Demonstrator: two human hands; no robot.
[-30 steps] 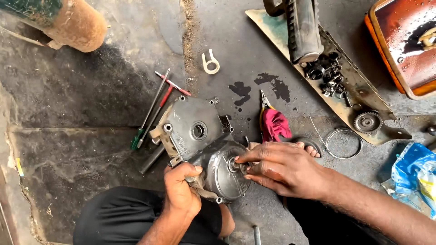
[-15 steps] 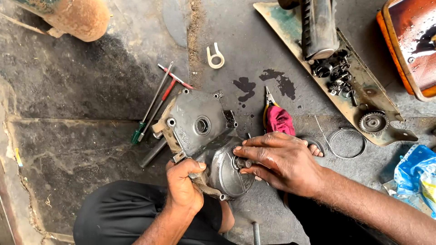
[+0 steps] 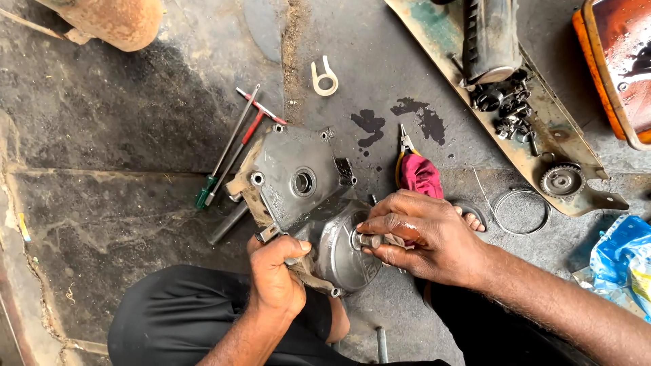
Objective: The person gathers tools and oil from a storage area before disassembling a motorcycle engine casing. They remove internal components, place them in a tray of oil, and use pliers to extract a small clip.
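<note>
Your left hand (image 3: 274,274) gripped the grey metal engine cover's (image 3: 305,203) near edge, while your right hand (image 3: 424,234), at its right, pinched a small metal fitting (image 3: 366,240) against its round dome.

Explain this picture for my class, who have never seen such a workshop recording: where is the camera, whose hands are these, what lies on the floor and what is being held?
The one view comes from a camera worn on the person's head, looking down at their own two bare hands above a stained concrete floor.

The left hand grips the lower edge of a grey metal engine cover. The right hand pinches a small metal part against the round face of that cover.

Beside the cover lie screwdrivers with green and red handles. Above it is a small white clip. Near the right hand are pliers and a pink rag, and a thin wire ring.

At the upper right, a worn metal plate carries small dark parts and a toothed gear. A blue plastic bag sits at the right edge.
</note>
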